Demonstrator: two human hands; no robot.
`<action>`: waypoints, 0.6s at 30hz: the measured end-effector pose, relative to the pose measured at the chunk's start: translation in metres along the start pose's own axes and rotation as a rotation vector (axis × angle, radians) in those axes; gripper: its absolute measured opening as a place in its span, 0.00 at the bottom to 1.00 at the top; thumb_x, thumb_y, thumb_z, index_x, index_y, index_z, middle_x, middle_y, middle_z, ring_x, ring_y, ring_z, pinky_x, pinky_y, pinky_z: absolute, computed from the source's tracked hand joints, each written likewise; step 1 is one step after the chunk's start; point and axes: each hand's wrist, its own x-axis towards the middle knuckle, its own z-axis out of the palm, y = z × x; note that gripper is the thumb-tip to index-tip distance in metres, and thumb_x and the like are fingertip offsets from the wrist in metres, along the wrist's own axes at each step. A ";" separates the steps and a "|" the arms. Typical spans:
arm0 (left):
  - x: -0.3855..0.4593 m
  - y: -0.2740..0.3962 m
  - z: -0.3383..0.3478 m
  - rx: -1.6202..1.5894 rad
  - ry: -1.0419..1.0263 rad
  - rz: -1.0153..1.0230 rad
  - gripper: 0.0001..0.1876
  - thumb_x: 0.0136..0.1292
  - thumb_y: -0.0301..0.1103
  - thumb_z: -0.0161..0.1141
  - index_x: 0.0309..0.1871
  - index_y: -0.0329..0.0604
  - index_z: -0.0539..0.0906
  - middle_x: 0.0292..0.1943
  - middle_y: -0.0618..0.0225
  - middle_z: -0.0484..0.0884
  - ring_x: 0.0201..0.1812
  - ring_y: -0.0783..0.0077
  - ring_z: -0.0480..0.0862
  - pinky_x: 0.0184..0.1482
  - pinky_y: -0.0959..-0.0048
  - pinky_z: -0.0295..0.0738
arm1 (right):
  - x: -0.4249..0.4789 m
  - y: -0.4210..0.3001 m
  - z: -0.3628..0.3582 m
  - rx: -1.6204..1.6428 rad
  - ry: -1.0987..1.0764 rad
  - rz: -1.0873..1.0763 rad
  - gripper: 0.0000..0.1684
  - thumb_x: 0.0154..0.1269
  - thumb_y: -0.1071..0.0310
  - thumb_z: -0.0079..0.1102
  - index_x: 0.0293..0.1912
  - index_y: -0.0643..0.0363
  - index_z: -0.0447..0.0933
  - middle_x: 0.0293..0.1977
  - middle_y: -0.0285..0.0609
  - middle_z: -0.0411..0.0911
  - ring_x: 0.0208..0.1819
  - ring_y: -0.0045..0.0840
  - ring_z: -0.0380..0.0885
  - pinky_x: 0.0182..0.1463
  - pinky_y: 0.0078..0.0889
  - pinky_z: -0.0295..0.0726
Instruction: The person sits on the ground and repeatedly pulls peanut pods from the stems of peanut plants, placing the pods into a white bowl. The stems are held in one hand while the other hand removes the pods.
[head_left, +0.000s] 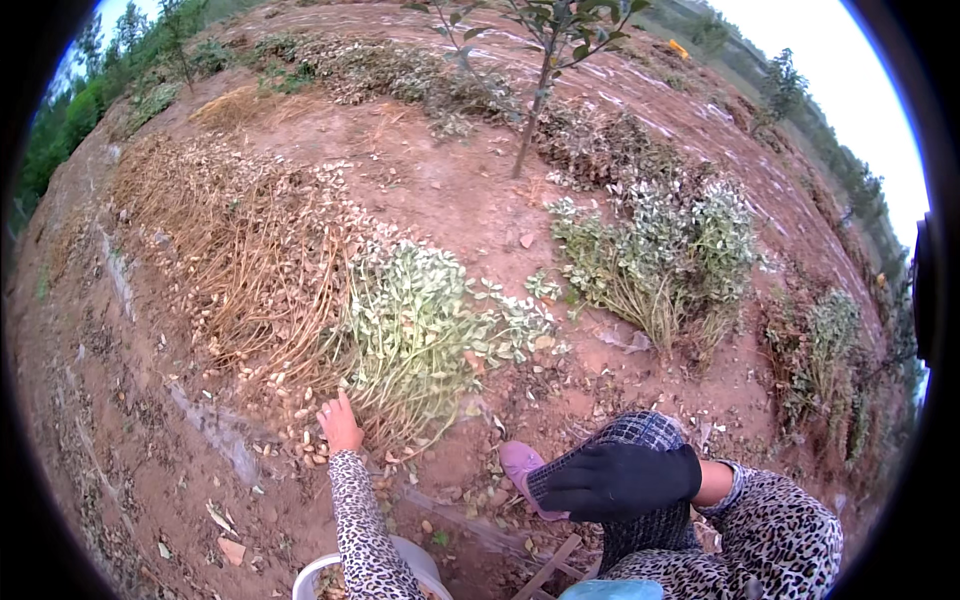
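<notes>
My bare left hand (341, 426), with a ring on one finger, reaches down to loose peanuts (307, 446) on the soil. Its fingertips are beside the stems of a heap of green peanut plants (409, 322); whether anything is between them cannot be told. Dried brown peanut plants (262, 255) lie against the green heap, with more pods along their lower edge. Below my left sleeve stands a white bucket (307, 576) with peanuts inside, partly hidden by the arm. My right hand (619, 480), in a black glove, rests on my knee, holding nothing visible.
A young tree (534, 112) rises at the back. More green plants (660, 255) lie to the right, and another bunch (821, 352) farther right. Plastic film strips (217, 435) lie on the soil. By my pink shoe (521, 469) are wooden bars (551, 566).
</notes>
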 end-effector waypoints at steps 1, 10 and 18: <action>0.003 -0.003 0.004 0.008 0.021 0.003 0.35 0.41 0.27 0.65 0.58 0.37 0.66 0.47 0.56 0.71 0.53 0.54 0.68 0.56 0.59 0.60 | 0.001 -0.001 -0.001 0.001 -0.003 0.000 0.20 0.61 0.62 0.50 0.52 0.58 0.67 0.44 0.45 0.72 0.43 0.33 0.75 0.42 0.34 0.73; 0.016 -0.027 0.001 0.018 0.106 0.108 0.11 0.41 0.28 0.59 0.33 0.41 0.78 0.35 0.58 0.76 0.43 0.55 0.73 0.46 0.59 0.66 | 0.005 -0.003 0.000 0.001 0.044 -0.027 0.18 0.62 0.61 0.49 0.50 0.56 0.68 0.42 0.43 0.71 0.42 0.34 0.74 0.41 0.33 0.73; 0.002 0.017 -0.088 -0.102 0.075 0.337 0.10 0.41 0.32 0.59 0.28 0.39 0.75 0.27 0.53 0.78 0.32 0.51 0.79 0.36 0.57 0.72 | 0.001 -0.004 -0.002 0.033 0.092 -0.089 0.18 0.62 0.62 0.49 0.50 0.57 0.68 0.39 0.45 0.71 0.41 0.37 0.74 0.43 0.37 0.73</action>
